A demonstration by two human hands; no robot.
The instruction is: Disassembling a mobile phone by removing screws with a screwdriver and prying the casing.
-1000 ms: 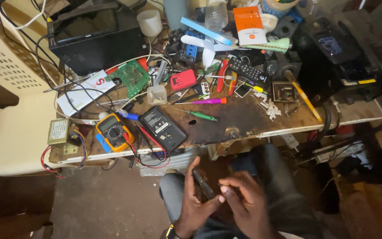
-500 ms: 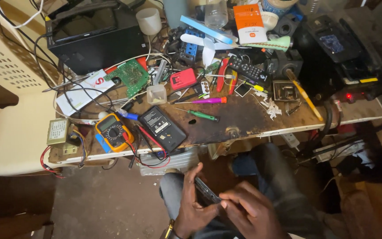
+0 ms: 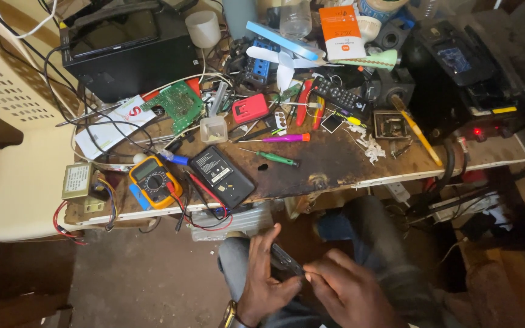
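While the head camera looks down over a scorched, cluttered wooden workbench [image 3: 335,164] that spans the middle of the frame, I see both hands low at the bottom centre, over the person's lap. The left hand [image 3: 262,285] cradles a small dark flat phone-like device [image 3: 287,262], fingers curled under and around it, so it is closed on the device. The right hand [image 3: 350,294] meets the device's lower right end with fingertips pinched together; it may be gripping a fine tool, but the view is too blurred for me to tell.

On the bench, left of centre, lies a yellow multimeter with red and black leads [image 3: 153,181], and just beside it to the right a black rectangular battery pack [image 3: 221,176]. Above these I see a green circuit board [image 3: 178,104] and a small red box [image 3: 250,109]. A green-handled screwdriver [image 3: 274,158] and a purple-handled screwdriver [image 3: 284,138] lie near the bench's centre. A black box-shaped unit [image 3: 129,54] fills the upper left, with a white paper cup [image 3: 203,28] just beside it. At the upper right stands a black bench instrument with a lit red lamp [image 3: 475,91]. A cream perforated plastic chair [image 3: 13,158] occupies the left edge, touching the bench end. Below the bench, at lower left, is a bare brown dirt-coloured floor [image 3: 135,285].
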